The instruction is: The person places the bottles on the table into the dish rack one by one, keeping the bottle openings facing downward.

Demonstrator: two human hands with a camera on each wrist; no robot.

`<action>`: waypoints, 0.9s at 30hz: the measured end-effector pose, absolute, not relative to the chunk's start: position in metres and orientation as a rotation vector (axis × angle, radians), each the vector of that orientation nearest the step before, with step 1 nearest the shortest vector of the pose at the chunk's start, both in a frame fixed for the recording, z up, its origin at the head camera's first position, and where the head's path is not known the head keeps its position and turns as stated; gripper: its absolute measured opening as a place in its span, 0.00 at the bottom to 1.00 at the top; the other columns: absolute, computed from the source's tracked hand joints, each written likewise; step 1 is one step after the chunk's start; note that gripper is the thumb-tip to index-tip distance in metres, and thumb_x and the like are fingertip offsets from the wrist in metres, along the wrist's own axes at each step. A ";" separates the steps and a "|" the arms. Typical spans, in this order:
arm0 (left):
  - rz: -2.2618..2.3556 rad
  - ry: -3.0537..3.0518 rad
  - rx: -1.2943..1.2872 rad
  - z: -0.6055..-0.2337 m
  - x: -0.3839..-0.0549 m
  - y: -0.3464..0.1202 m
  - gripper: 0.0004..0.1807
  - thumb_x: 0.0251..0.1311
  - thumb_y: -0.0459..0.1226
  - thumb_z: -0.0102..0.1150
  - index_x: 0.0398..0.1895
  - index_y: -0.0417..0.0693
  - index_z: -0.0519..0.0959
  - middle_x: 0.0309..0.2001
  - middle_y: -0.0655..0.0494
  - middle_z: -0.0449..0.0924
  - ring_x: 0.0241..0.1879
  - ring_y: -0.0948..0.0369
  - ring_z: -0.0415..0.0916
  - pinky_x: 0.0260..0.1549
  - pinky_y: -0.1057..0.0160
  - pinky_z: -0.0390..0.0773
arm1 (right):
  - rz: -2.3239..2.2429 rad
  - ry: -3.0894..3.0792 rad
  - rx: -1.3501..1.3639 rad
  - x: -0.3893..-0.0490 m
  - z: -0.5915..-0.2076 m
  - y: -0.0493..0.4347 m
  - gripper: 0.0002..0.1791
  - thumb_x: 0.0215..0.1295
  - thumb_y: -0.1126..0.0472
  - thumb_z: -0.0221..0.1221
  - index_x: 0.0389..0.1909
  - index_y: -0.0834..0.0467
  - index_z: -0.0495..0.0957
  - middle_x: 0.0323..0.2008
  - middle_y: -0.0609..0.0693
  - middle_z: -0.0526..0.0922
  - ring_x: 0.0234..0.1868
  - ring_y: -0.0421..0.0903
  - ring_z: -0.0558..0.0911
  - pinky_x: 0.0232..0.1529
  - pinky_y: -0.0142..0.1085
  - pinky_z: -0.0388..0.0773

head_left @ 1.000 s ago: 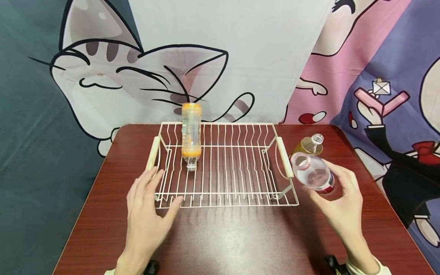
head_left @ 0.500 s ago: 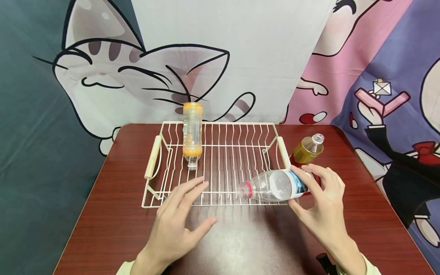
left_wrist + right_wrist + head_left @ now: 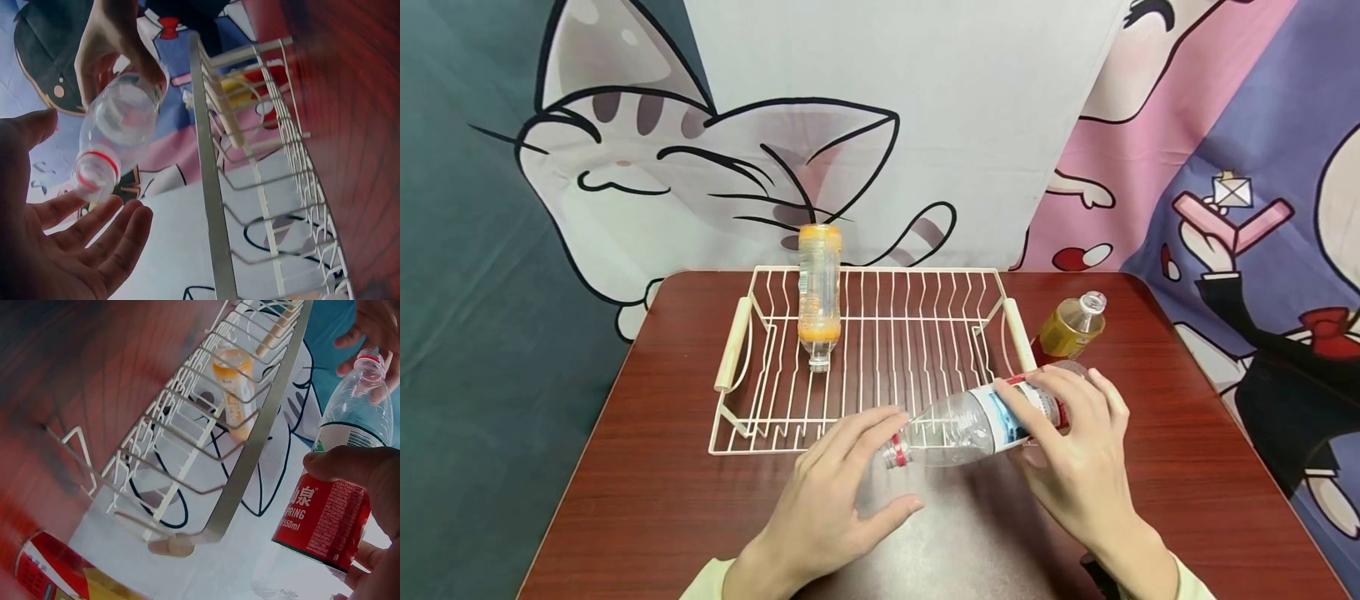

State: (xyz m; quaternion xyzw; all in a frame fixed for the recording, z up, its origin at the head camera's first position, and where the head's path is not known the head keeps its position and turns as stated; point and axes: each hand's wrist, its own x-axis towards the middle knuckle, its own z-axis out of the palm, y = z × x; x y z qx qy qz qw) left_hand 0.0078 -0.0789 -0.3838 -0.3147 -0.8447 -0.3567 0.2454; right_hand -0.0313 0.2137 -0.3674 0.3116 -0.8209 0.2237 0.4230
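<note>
Clear bottle [image 3: 951, 429]: it was in the air near the front edge of the wire rack [image 3: 211, 187], tilted almost sideways, with its neck [image 3: 370, 365] toward the left hand [image 3: 823, 500].
Right hand [image 3: 1078, 471]: it was grasping this bottle around the label [image 3: 322, 515], probably because a grip there gave firm support and left the neck free.
Left hand: its fingers were extended and relaxed, grasping nothing, close to the neck (whether a fingertip touched it, I could not tell), perhaps to be ready for support.
Wire rack: it stood on the bench [image 3: 647, 450] in front of the person, I suppose for easy reach.
Orange-banded bottle [image 3: 820, 287]: it rested in the rack's left part, neck toward the person; the parallel wires, I judged, prevented rolling.
Yellow-labelled bottle [image 3: 1066, 329]: it stood upright outside the rack, just beside the right handle [image 3: 1020, 333], convenient for the right hand.
</note>
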 end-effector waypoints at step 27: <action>-1.061 -2.240 -0.857 -0.396 0.009 -0.066 0.35 0.69 0.48 0.77 0.75 0.45 0.78 0.65 0.52 0.85 0.60 0.56 0.87 0.56 0.58 0.87 | 0.481 -1.965 0.869 -0.028 -0.378 0.195 0.16 0.77 0.57 0.59 0.55 0.55 0.91 0.52 0.66 0.85 0.58 0.69 0.79 0.77 0.54 0.59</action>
